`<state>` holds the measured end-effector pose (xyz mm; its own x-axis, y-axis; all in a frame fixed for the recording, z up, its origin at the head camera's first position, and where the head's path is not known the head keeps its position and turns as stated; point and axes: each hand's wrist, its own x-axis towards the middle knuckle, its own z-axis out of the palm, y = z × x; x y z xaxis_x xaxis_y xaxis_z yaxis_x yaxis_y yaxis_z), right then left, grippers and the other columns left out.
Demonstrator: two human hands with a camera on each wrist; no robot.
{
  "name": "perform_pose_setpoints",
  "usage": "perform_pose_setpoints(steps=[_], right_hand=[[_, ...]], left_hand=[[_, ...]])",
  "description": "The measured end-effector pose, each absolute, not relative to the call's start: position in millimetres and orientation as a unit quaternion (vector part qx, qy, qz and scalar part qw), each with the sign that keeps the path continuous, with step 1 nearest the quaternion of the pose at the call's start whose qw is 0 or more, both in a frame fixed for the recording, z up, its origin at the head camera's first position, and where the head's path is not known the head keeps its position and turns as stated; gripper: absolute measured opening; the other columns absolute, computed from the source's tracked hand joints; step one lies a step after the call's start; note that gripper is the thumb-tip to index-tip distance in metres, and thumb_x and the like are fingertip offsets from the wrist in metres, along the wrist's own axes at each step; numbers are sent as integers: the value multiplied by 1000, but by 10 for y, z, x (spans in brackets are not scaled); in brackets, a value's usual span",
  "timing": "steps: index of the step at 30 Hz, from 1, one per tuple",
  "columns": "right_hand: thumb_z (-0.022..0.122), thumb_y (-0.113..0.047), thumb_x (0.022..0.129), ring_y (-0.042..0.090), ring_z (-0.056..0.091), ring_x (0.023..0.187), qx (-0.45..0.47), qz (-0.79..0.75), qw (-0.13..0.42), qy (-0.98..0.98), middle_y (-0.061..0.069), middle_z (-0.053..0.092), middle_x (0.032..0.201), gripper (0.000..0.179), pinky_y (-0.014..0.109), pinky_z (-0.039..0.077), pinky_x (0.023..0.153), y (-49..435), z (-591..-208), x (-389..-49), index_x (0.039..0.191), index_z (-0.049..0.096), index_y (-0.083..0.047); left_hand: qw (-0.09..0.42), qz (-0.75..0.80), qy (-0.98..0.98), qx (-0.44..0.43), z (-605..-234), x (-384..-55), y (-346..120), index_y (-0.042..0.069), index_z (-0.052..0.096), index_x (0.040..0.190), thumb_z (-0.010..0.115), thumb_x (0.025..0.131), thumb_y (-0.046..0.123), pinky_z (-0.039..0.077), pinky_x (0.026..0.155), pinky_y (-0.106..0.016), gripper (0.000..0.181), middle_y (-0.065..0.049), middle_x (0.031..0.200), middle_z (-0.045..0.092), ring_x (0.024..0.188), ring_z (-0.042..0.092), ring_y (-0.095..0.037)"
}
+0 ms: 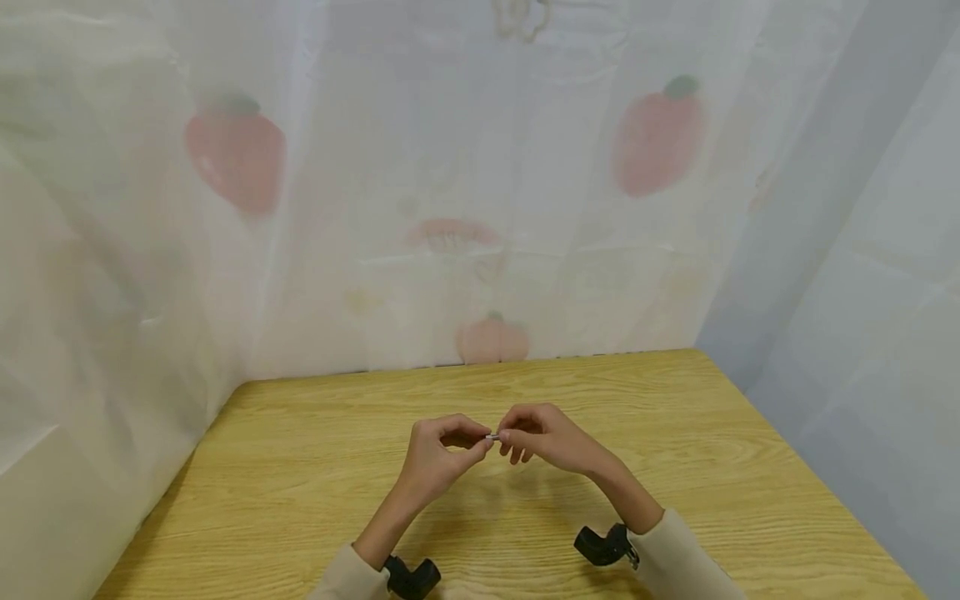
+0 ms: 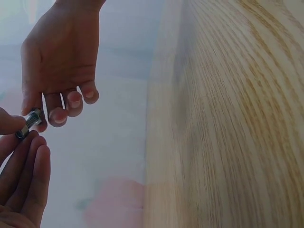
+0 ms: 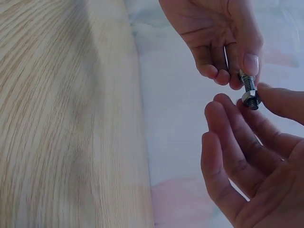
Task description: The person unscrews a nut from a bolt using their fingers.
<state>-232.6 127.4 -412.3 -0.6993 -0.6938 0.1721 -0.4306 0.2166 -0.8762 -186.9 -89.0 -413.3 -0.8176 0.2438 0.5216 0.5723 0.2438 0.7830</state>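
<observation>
A small silver bolt (image 3: 249,84) is held between the two hands above the table. The left hand (image 1: 437,457) pinches its head end between thumb and fingertips. A hex nut (image 3: 249,97) sits around the threads near the other end, and the bolt's tip sticks out past it. Thumb and forefinger of the right hand (image 1: 551,437) pinch at the nut, its other fingers loosely bent. In the left wrist view the bare threads (image 2: 31,121) show between the two hands' fingertips.
Under the hands lies a wood-grain table (image 1: 315,467). Pale sheeting with strawberry prints (image 1: 660,142) hangs behind it and along both sides. A black wrist mount (image 1: 603,546) sits at each sleeve cuff, low over the table.
</observation>
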Motion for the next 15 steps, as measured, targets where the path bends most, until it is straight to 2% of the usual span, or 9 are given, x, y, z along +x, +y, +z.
perform_pose_setpoints(steps=[6,9,15], right_hand=[[62,-16,94,23,68,73,-372,-524,108,759,22,66,90,17,34,59,66,1270,-4140,-2328,105,61,-3],[65,-14,92,26,67,75,-374,-532,97,754,21,66,89,18,35,59,67,1269,-4151,-2337,105,61,-2],[66,-19,93,18,67,73,-372,-522,87,763,15,67,90,20,35,59,65,1269,-4144,-2338,108,60,-7]], left_hand=[[139,-557,-775,-266,-4127,-1871,-897,3,74,91,72,84,3,60,70,-30,7,-10,85,73,74,71,-14],[134,-559,-775,-262,-4179,-1912,-900,2,74,92,72,85,3,61,70,-32,7,-11,86,73,74,71,-15],[138,-563,-774,-256,-4336,-2012,-926,12,75,91,74,84,9,60,70,-29,7,-5,86,73,74,70,-12]])
